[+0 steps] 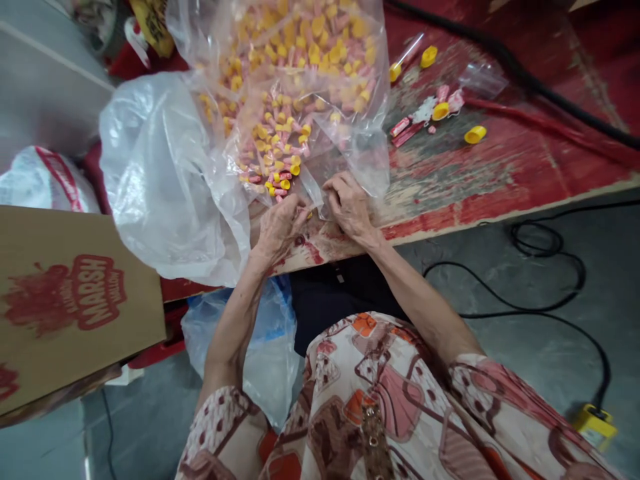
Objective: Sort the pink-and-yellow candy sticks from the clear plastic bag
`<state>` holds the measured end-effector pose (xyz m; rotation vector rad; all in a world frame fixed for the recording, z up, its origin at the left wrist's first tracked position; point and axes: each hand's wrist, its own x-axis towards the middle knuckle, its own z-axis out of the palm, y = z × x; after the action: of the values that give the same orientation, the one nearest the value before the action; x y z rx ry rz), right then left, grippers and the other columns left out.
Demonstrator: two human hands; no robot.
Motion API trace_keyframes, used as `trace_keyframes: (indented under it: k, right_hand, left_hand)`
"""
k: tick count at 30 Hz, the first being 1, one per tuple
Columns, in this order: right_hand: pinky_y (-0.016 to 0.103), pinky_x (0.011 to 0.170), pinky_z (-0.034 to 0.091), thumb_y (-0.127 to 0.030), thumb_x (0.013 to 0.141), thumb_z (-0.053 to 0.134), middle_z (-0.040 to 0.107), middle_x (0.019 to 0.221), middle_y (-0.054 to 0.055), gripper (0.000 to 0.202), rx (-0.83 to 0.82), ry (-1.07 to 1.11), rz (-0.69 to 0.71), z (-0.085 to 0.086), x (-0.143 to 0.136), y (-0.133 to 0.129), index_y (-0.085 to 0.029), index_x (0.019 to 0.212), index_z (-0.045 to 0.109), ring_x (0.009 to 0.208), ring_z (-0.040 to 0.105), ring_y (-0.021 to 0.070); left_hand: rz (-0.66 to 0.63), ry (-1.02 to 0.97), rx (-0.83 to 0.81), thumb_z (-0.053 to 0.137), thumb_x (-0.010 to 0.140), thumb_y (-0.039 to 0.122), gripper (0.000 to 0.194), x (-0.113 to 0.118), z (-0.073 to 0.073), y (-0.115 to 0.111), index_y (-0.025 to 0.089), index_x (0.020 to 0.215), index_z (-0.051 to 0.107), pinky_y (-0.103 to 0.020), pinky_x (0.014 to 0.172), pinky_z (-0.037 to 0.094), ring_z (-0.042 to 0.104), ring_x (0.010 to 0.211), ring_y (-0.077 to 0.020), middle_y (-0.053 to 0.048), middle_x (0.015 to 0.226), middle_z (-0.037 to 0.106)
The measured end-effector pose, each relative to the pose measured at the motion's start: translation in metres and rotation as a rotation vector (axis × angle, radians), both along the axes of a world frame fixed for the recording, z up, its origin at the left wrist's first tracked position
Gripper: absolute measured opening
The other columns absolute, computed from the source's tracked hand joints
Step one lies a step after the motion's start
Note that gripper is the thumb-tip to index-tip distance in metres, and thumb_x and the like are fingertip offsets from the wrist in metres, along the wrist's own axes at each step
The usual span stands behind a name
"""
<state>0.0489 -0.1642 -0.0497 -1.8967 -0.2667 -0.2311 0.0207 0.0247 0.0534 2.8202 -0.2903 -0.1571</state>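
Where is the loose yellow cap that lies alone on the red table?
In the head view, the yellow cap lies on the table, to the right of the clear bag, beyond the right hand.

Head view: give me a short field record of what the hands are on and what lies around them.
left hand: curled at the mouth of the small clear bag, fingers closed on its edge
right hand: pressing the same bag's edge against the red table
bag contents: yellow-capped pink pieces
behind: large clear bag of the same pieces
loose: yellow caps on the table
left side: cardboard box
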Motion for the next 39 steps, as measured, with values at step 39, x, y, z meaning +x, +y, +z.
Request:
trace_keyframes:
  k: [39]
  right_hand:
    - [0.059,0.120,0.050,-0.035,0.108,0.053,0.055,0.162,0.026,0.054,-0.453,-0.164,-0.536,0.050,0.047,-0.065,-0.015,0.157,0.058,0.151,0.053,0.0364]
  left_hand:
    - [0.087,-0.682,-0.632,0.063,0.103,0.024,0.009,-0.011,-0.072,-0.027,0.024,0.095,0.068,-0.029,0.072,0.058,0.074,0.086,-0.0188,-0.004,0.093,0.075]
